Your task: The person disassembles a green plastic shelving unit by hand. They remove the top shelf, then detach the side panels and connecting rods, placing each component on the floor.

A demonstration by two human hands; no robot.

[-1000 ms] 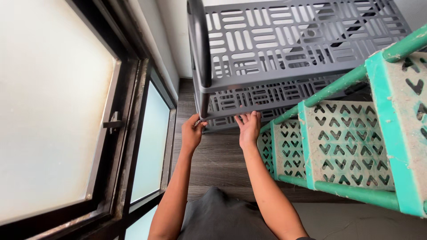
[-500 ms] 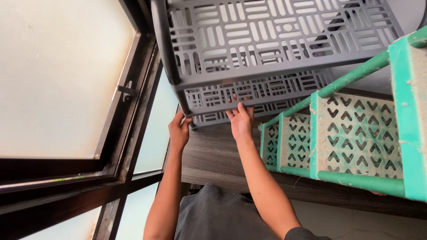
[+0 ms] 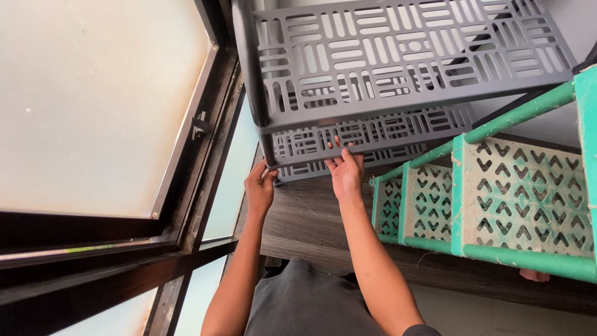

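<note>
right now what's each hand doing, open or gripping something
Left hand: closed around the corner post of the grey plastic shelf rack.
Right hand: open, fingers spread flat against the rack's lower shelf edge, not gripping.

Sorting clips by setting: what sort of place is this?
Likely a home room: a grey slotted plastic rack and a green rack stand on wood-look flooring beside a frosted window.

Left hand (image 3: 259,186) and right hand (image 3: 346,174) touch grey rack (image 3: 398,62).
</note>
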